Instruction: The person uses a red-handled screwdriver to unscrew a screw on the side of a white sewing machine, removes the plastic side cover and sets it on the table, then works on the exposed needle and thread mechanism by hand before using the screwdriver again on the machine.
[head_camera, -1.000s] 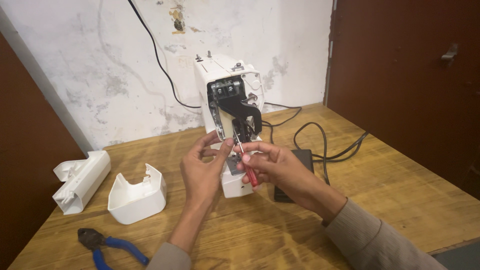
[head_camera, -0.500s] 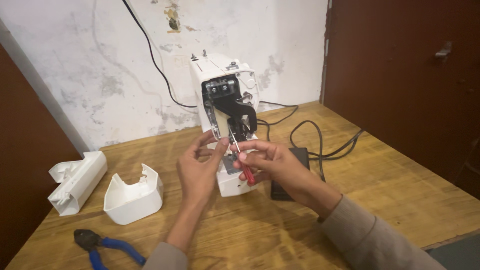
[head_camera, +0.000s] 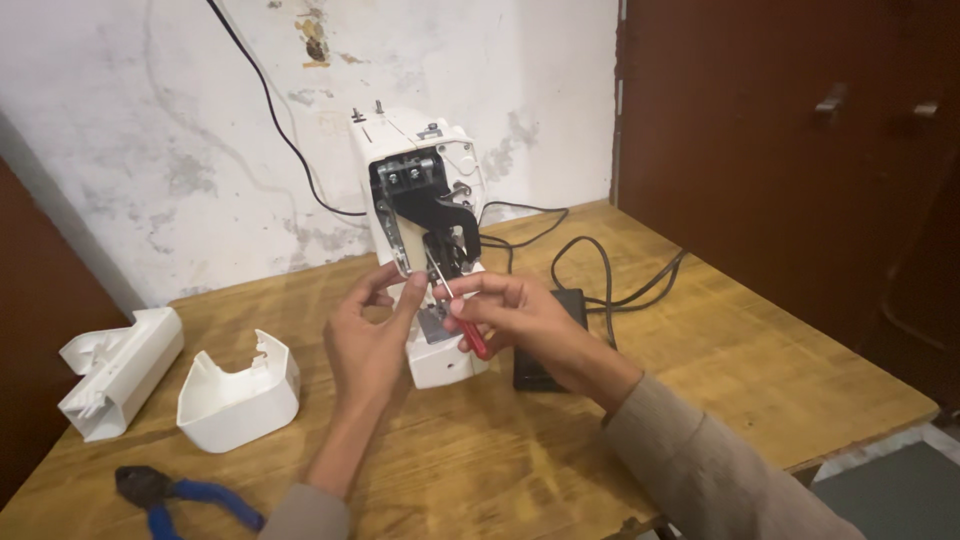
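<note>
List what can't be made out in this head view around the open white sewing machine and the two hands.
- Tip of the red-handled screwdriver: too small and dark against the white sewing machine mechanism; contact point unclear.
- Right hand palm side: turned away; grip partly hidden by its fingers.
- Left hand: whether it presses the machine cannot be told.
- Black foot pedal: partly hidden by the right forearm.
- Blue-handled pliers: cut off by the bottom edge.
</note>
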